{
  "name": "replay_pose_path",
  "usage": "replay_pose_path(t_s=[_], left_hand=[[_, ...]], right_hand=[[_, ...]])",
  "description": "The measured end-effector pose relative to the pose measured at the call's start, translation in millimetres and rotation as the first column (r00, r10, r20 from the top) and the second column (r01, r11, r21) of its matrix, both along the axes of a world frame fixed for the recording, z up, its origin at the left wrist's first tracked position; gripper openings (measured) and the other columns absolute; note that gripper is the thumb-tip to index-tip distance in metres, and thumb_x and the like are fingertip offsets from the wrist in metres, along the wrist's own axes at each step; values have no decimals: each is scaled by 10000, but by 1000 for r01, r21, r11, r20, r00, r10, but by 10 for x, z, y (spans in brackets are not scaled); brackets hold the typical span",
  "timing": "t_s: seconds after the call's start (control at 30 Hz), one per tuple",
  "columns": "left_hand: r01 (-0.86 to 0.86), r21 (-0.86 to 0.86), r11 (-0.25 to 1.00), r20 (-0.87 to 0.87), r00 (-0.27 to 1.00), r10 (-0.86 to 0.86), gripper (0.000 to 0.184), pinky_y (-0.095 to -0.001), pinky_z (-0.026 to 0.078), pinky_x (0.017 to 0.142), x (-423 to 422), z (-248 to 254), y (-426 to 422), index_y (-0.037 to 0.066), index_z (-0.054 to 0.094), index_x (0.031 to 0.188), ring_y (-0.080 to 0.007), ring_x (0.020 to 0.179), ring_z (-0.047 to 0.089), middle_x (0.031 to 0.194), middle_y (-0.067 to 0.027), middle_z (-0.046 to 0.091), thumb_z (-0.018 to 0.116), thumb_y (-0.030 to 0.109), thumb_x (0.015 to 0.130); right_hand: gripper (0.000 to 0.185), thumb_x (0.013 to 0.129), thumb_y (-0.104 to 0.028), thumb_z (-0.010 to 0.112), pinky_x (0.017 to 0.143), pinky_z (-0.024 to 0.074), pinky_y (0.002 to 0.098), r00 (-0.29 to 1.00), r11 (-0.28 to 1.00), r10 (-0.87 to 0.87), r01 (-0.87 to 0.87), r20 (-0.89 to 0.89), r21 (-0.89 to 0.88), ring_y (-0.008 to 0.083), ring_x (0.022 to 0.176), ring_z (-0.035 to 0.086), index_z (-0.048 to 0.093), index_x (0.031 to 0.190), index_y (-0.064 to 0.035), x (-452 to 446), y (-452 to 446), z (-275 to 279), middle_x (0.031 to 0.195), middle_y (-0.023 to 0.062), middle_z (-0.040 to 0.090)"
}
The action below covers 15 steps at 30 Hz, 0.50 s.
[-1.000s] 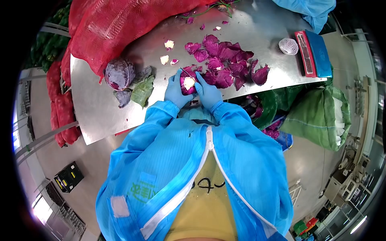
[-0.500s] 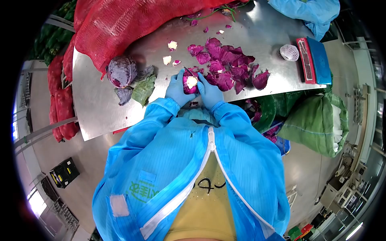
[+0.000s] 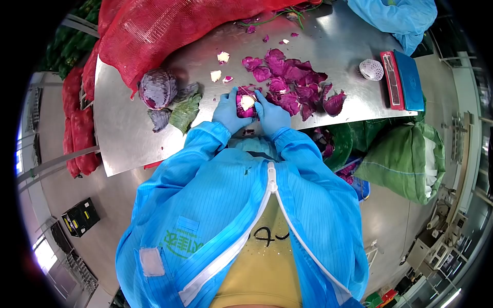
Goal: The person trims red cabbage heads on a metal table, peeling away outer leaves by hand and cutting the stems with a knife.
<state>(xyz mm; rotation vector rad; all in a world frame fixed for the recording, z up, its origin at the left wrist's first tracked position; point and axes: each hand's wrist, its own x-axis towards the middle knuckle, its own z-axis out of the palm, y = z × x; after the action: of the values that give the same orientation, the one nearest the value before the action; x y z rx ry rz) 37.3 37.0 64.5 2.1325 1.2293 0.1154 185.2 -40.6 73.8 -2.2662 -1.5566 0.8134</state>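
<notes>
A red cabbage (image 3: 240,109) with its pale cut stem end facing up is between my hands at the table's near edge. My left hand (image 3: 229,113) is closed around its left side. My right hand (image 3: 272,116) is closed at its right side, on what looks like a small knife; the handle is hidden and the thin blade barely shows. Loose purple cabbage leaves (image 3: 290,77) lie just beyond my right hand. Pale cut stem pieces (image 3: 215,76) lie beyond my left hand. Farther left sits a whole red cabbage (image 3: 157,89) beside a green outer leaf (image 3: 185,114).
A red mesh sack (image 3: 159,36) covers the back left of the metal table (image 3: 123,138). At right are a white foam net (image 3: 371,70), a red box (image 3: 392,79) and a blue box (image 3: 409,79). A green sack (image 3: 405,159) and a green bin (image 3: 341,146) stand below the right edge.
The thin dark blade seen across the cabbage top half a second ago hardly shows now. My right fingers have shifted slightly at the cabbage's upper right; my left hand keeps its hold.
</notes>
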Motion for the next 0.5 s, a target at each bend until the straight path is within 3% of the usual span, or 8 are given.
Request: replay_pose_path(t_s=[0.1,0.17,0.3,0.37,0.4,0.5], left_hand=[[-16,2,1000,-15,1000,16,1077,-390,476,877,38,44,-11,19,235,1396,-371,1006,555,1152,-252,449,795,367,545],[-36,-14,999,-27,999,36,1077,-392,477,873,43,53,-24,20,237,1396,-372,1004,555,1152,-251,450,794,372,544],[-45,33,998,-10,999,46,1074,-395,479,867,62,56,-69,21,238,1396,-373,1014,547,1168,-250,446,790,385,550],[-48,43,998,10,999,48,1075,-394,477,870,65,42,-112,21,234,1397,-370,1021,544,1177,-248,444,789,389,553],[-75,62,995,47,996,72,1080,-392,475,878,40,14,-145,25,228,1400,-367,1032,537,1190,-244,438,790,395,555],[-100,72,992,83,992,94,1090,-390,468,894,-15,-52,-132,35,218,1405,-364,1057,523,1214,-238,426,790,413,558]], right_hand=[[458,943,-469,335,679,492,496,1000,996,6,-8,16,86,403,746,621,422,1341,-259,24,-14,-103,851,212,642],[443,945,-475,333,674,486,502,959,965,-185,218,-214,143,402,752,617,462,1311,-261,-71,-38,-256,880,208,638],[462,942,-487,340,707,484,487,928,951,-232,279,-291,133,408,815,609,505,1277,-216,-70,-35,-349,934,219,624],[494,936,-498,349,761,480,463,864,870,-275,410,-422,273,408,895,595,530,1245,-158,39,14,-595,967,230,616],[511,932,-500,362,803,473,441,790,879,-363,467,-494,100,410,940,581,557,1197,-109,89,59,-593,982,231,618],[507,932,-502,363,809,472,443,830,910,-290,393,-476,131,404,944,585,564,1182,-109,52,-2,-537,996,213,627]])
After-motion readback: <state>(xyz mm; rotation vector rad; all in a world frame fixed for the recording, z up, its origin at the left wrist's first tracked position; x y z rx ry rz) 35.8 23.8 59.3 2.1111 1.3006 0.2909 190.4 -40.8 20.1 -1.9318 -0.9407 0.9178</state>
